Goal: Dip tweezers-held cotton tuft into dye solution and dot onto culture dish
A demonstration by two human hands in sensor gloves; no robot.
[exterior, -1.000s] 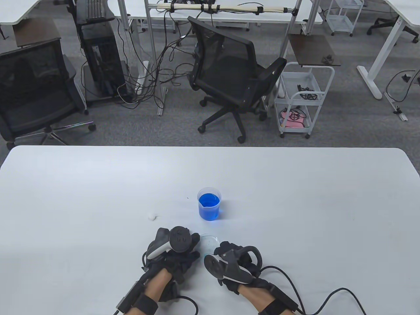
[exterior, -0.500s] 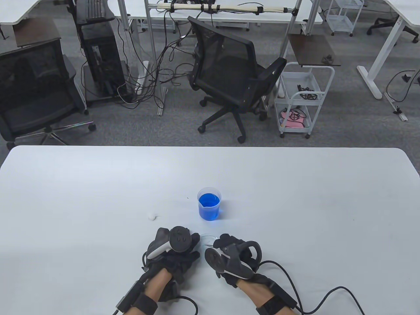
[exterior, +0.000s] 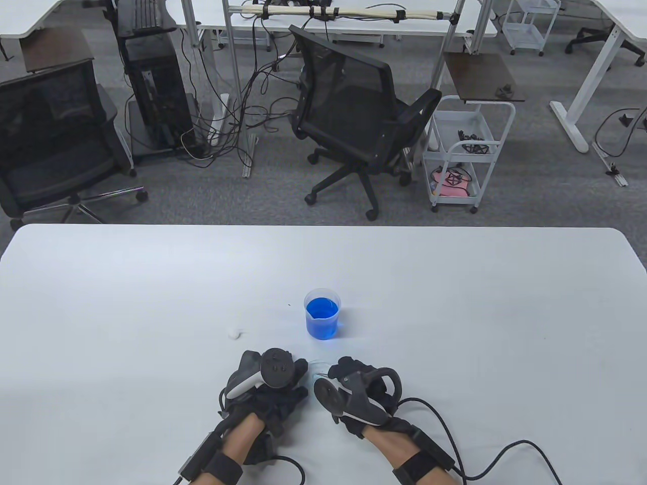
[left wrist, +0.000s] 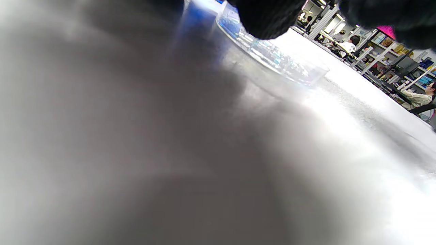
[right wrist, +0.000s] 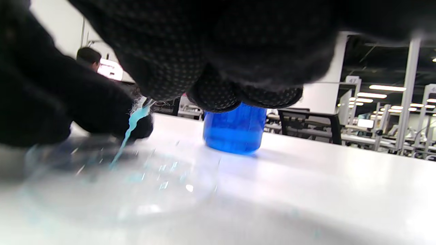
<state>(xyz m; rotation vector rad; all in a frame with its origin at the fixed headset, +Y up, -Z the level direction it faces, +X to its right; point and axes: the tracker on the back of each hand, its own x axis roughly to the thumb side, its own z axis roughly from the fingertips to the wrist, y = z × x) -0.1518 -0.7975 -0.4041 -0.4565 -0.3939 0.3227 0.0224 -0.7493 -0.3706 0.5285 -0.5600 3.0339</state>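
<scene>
Looks like the dotting step: the right hand (exterior: 360, 391) is curled over the culture dish (right wrist: 112, 190), pinching tweezers I can barely make out, with a blue-stained cotton tuft (right wrist: 131, 127) reaching down to it. Left hand (exterior: 270, 384) sits just beside the dish; can't tell its fingers. Beaker (exterior: 322, 313) stands just beyond. Next: lift, re-dab lightly.

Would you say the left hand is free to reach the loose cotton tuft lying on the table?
Probably yes: the left hand rests just short of the cotton tuft, with only bare table between them.
</scene>
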